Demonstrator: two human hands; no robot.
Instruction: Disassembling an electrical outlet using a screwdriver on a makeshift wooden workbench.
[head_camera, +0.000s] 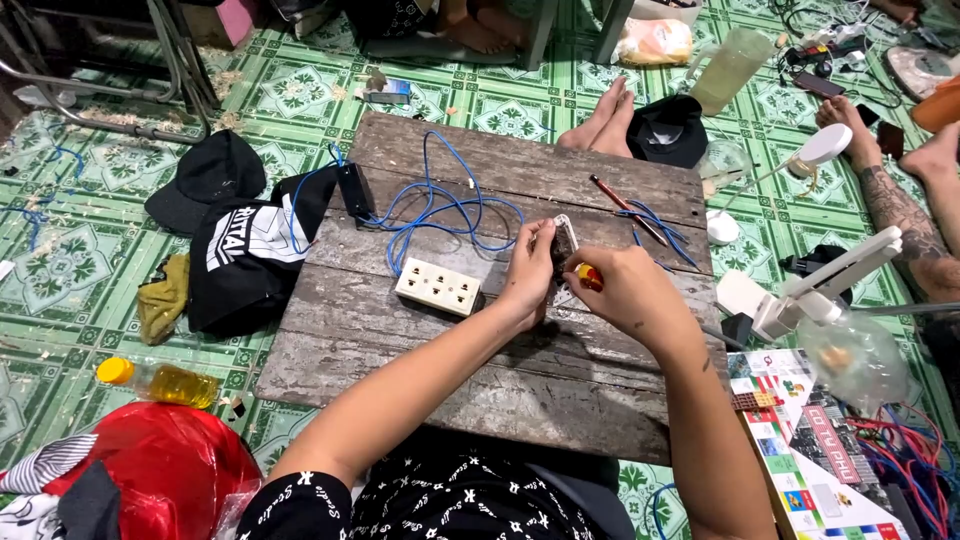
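Observation:
On a weathered wooden board (420, 330), my left hand (530, 272) grips a small white electrical part (566, 238) held upright. My right hand (622, 290) is closed on a screwdriver with a red and yellow handle (590, 277), its tip at that part. A cream socket block (438, 286) lies just left of my left hand. Blue wire (440, 205) loops across the board's far side to a black box (355, 190). A brown-handled tool (625, 205) lies at the far right of the board.
The board rests on a green patterned tile floor. Black cap (210, 170) and black cloth (245, 255) at left; yellow-liquid bottle (160, 383) and red bag (175, 470) near left. Other people's feet (600, 120) and a tattooed leg (900, 215) lie beyond. White stand (820, 285) at right.

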